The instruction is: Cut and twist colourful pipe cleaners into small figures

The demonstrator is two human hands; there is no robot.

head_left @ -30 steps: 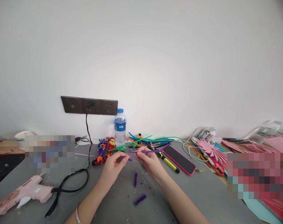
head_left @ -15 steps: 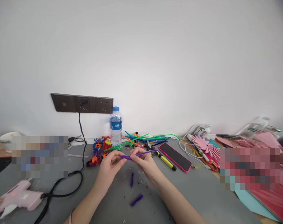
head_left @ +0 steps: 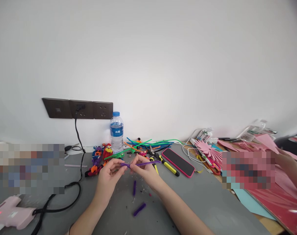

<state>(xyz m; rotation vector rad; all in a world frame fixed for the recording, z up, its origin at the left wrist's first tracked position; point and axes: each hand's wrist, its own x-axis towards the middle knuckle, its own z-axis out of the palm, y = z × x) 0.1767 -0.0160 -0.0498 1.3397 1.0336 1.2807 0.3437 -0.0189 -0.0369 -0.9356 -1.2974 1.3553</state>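
Note:
A purple pipe cleaner (head_left: 148, 162) runs between my two hands, its long free end sticking out to the right. My left hand (head_left: 111, 173) pinches its left part between thumb and fingertips. Close beside it, my right hand (head_left: 145, 169) grips the same pipe cleaner, thumb against fingers. The part inside the fingers looks doubled, but the fingers partly cover it. Below my hands, two short purple pipe cleaner pieces lie on the grey table: an upright one (head_left: 134, 188) and a slanted one (head_left: 139, 209).
Behind my hands are a water bottle (head_left: 117, 132), pipe cleaner figures (head_left: 97, 156) and loose green and blue pipe cleaners (head_left: 160, 144). Yellow-handled pliers (head_left: 169, 167) and a phone (head_left: 178, 162) lie right. A pink glue gun (head_left: 15, 212) with black cord is left. Another person's hand (head_left: 285, 163) holds pink paper.
The view has turned slightly to the right, so things appear shifted left. My hands keep their pinch on the purple pipe cleaner. The other person's hand shows more at the right.

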